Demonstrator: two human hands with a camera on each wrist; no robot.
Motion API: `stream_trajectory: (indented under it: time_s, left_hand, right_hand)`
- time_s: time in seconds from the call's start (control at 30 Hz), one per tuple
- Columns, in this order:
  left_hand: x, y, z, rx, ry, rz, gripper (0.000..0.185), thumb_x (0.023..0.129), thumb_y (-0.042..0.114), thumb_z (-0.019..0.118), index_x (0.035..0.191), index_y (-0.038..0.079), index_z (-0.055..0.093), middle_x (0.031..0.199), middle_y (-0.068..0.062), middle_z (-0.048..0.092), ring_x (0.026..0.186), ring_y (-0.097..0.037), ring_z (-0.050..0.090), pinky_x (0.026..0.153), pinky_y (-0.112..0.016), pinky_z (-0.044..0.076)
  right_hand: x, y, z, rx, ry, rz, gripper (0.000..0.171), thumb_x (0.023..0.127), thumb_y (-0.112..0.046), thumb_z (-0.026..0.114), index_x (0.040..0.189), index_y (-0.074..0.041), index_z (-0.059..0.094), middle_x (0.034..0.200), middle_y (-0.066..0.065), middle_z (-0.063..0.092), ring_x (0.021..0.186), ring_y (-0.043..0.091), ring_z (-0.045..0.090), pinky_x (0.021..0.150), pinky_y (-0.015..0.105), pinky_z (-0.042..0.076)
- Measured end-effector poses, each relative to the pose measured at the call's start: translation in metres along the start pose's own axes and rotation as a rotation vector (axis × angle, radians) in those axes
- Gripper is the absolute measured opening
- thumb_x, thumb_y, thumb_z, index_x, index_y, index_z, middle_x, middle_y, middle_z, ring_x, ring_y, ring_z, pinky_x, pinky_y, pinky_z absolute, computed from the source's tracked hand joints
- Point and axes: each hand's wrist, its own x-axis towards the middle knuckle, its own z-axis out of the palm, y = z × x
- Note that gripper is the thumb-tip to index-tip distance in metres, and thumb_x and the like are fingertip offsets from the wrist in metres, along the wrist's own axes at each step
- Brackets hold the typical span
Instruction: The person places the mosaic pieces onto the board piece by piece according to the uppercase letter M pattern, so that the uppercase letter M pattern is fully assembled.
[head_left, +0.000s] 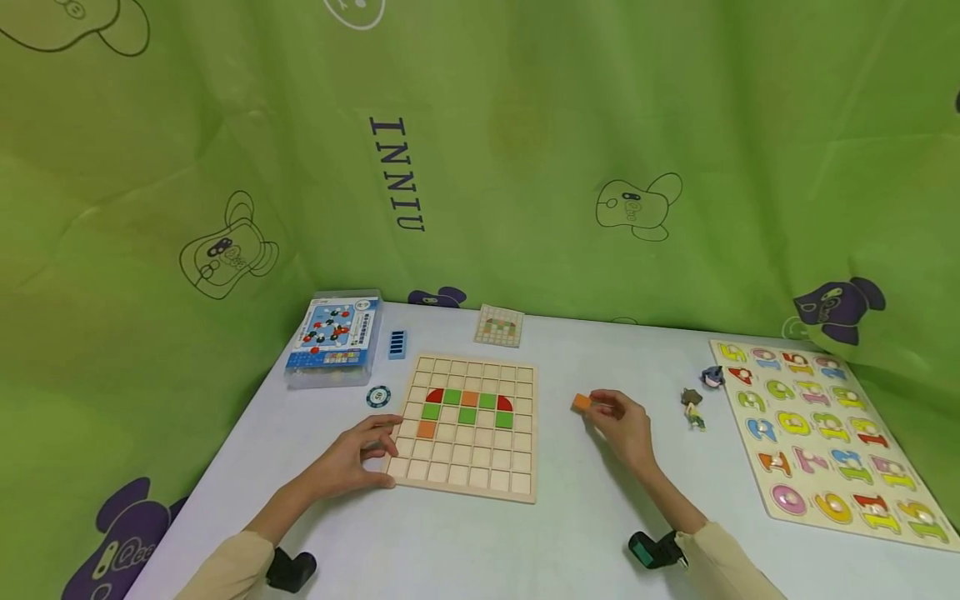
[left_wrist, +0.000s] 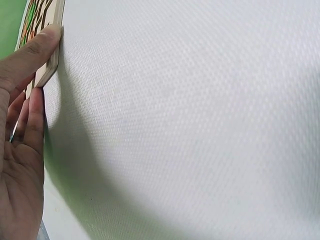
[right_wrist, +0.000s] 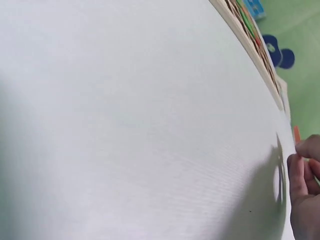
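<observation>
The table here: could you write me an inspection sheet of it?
Surface: white table.
Job's things: grid board with red, green and orange tiles; orange tile.
Clutter: number puzzle, box, pattern card, chip, two figurines.
Hands: left hand touches the board's left edge; right hand pinches the orange tile.
Cables: nothing seen.
Surroundings: green curtain.

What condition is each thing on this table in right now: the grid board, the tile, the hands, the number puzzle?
Grid board: flat on the table, partly filled with red, green and orange tiles.
Orange tile: pinched, beside the board.
Right hand: pinches the tile.
Left hand: rests on the board's left edge.
Number puzzle: flat, its slots filled.
Blue box: closed.
</observation>
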Motion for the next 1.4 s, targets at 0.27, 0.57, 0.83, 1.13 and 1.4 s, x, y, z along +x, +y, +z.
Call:
stream_trajectory:
  time_s: [0.27, 0.57, 0.83, 1.13, 1.4]
  left_hand:
    - [-0.001, 0.002, 0.000, 0.007, 0.005, 0.008, 0.031, 0.069, 0.009, 0.085, 0.089, 0.012, 0.062, 0.145, -0.018, 0.037, 0.131, -0.043, 0.036, 0.093, -0.032, 0.050]
    - [-0.001, 0.005, 0.000, 0.005, 0.003, -0.011, 0.030, 0.069, 0.007, 0.085, 0.089, 0.010, 0.062, 0.145, -0.018, 0.037, 0.131, -0.044, 0.036, 0.094, -0.033, 0.050]
    - [-0.002, 0.005, 0.002, -0.003, 0.003, 0.005, 0.030, 0.070, 0.008, 0.084, 0.089, 0.011, 0.062, 0.145, -0.019, 0.037, 0.131, -0.043, 0.036, 0.093, -0.035, 0.050]
    - [-0.002, 0.004, 0.002, 0.014, 0.005, 0.000, 0.029, 0.070, 0.008, 0.084, 0.089, 0.010, 0.062, 0.144, -0.020, 0.037, 0.131, -0.044, 0.035, 0.093, -0.035, 0.050]
    - [-0.002, 0.005, 0.002, 0.007, 0.000, 0.003, 0.029, 0.071, 0.010, 0.084, 0.090, 0.009, 0.062, 0.145, -0.019, 0.037, 0.131, -0.043, 0.035, 0.094, -0.035, 0.049]
  right_hand:
    - [-0.016, -0.007, 0.003, 0.046, -0.037, -0.048, 0.026, 0.084, 0.001, 0.070, 0.109, 0.003, 0.066, 0.106, 0.020, 0.068, 0.089, 0.024, 0.067, 0.071, 0.012, 0.051]
    - [-0.040, -0.011, 0.011, 0.133, -0.115, -0.101, 0.028, 0.082, 0.003, 0.072, 0.108, 0.005, 0.064, 0.108, 0.020, 0.066, 0.087, 0.025, 0.066, 0.070, 0.016, 0.053]
    - [-0.050, -0.012, 0.018, 0.150, -0.186, -0.169, 0.028, 0.079, 0.008, 0.072, 0.106, 0.007, 0.064, 0.101, 0.021, 0.067, 0.079, 0.014, 0.063, 0.063, 0.016, 0.053]
    - [-0.058, -0.040, 0.032, 0.134, -0.226, -0.270, 0.026, 0.077, 0.019, 0.066, 0.102, 0.014, 0.061, 0.097, 0.026, 0.065, 0.076, 0.026, 0.063, 0.067, 0.026, 0.057]
    - [-0.059, -0.056, 0.043, 0.139, -0.236, -0.194, 0.027, 0.077, 0.017, 0.068, 0.102, 0.013, 0.062, 0.098, 0.025, 0.066, 0.077, 0.032, 0.063, 0.068, 0.030, 0.058]
